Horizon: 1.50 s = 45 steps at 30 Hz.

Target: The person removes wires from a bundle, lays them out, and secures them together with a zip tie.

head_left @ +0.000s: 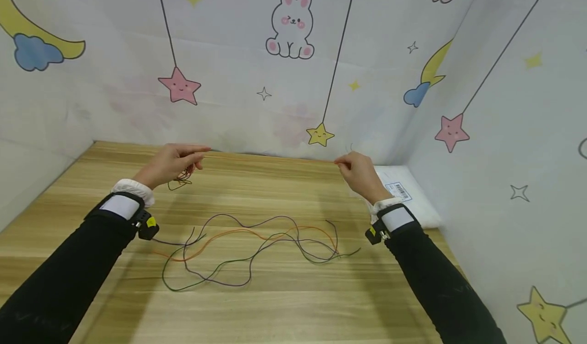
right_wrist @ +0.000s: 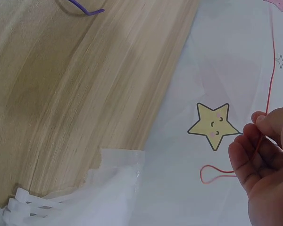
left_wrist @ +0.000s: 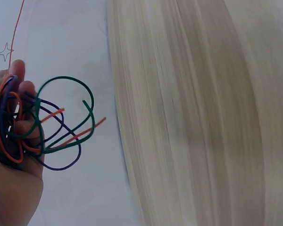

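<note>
Both of the person's hands were raised over the far part of the wooden surface (head_left: 275,313), well apart, with a thin red cord (right_wrist: 274,56) stretched between them. The left hand (head_left: 169,164) held its index finger out nearly straight, while its lower fingers were curled round a tangled bundle of orange, purple and green cords (left_wrist: 38,115), whose loops and ends stuck out past the palm. The red cord ran away from that hand's fingertips. The right hand (head_left: 361,176) was closed to a pinch, thumb and fingertip gripping the red cord, and a small slack loop of it showed beyond the other, loosely bent fingers. Below, between the forearms, an orange cord (head_left: 237,231), a green cord (head_left: 172,290) and a purple cord (head_left: 229,285) lay loose on the surface in wavy, crossing lines. A white packet (head_left: 422,206) with a printed label (head_left: 398,191) lay at the right, partly behind the right wrist. White cloth (head_left: 238,69) printed with stars, clouds and a rabbit (head_left: 291,33) hung behind the surface.
</note>
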Available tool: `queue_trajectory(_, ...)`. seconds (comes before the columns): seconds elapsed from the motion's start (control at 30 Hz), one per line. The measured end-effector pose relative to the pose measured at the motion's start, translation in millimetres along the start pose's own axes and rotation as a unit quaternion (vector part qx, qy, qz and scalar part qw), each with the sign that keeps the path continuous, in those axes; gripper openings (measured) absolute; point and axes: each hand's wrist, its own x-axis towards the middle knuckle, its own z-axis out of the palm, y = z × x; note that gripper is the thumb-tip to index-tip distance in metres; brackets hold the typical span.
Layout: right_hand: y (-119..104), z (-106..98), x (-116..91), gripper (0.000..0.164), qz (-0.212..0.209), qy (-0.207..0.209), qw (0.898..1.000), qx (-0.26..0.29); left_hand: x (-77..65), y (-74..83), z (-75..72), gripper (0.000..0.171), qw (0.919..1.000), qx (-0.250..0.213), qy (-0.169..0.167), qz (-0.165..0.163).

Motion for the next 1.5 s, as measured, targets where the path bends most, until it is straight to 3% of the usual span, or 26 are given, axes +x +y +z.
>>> queue_trajectory(0.07, 1.6, -1.1, 0.5, 0.019, -0.007, 0.001, 1.000, -0.014, 0.6, -0.2, -1.4, 0.035, 0.9979, 0.061, -0.014, 0.012)
queue_trajectory(0.17, 4.3, -3.4, 0.7, 0.017, -0.017, 0.007, 0.999, -0.032, 1.8, -2.5, -3.7, 0.030, 0.9931, 0.114, -0.026, 0.008)
queue_trajectory(0.43, 26.3, -16.4, -13.6, 0.018, -0.027, -0.009, 0.997, -0.068, -9.4, -28.4, -22.0, 0.029, 0.9856, 0.169, 0.011, 0.002)
queue_trajectory(0.73, 37.0, -23.5, -24.2, 0.019, -0.041, -0.016, 0.994, -0.095, -18.2, -41.3, -24.9, 0.027, 0.9814, 0.189, 0.033, -0.001)
queue_trajectory(1.0, 40.2, -34.5, -31.1, 0.016, -0.036, 0.022, 0.993, -0.107, -22.1, -64.7, -31.4, 0.036, 0.9775, 0.199, 0.065, -0.029)
queue_trajectory(1.23, 43.2, -40.2, -36.0, 0.016, -0.055, 0.040, 0.992, -0.103, -30.5, -64.7, -34.7, 0.025, 0.9678, 0.236, 0.088, 0.008)
queue_trajectory(1.5, 42.3, -44.1, -40.7, 0.014, -0.059, 0.062, 0.991, -0.103, -31.1, -57.9, -37.3, 0.023, 0.9770, 0.193, 0.090, -0.004)
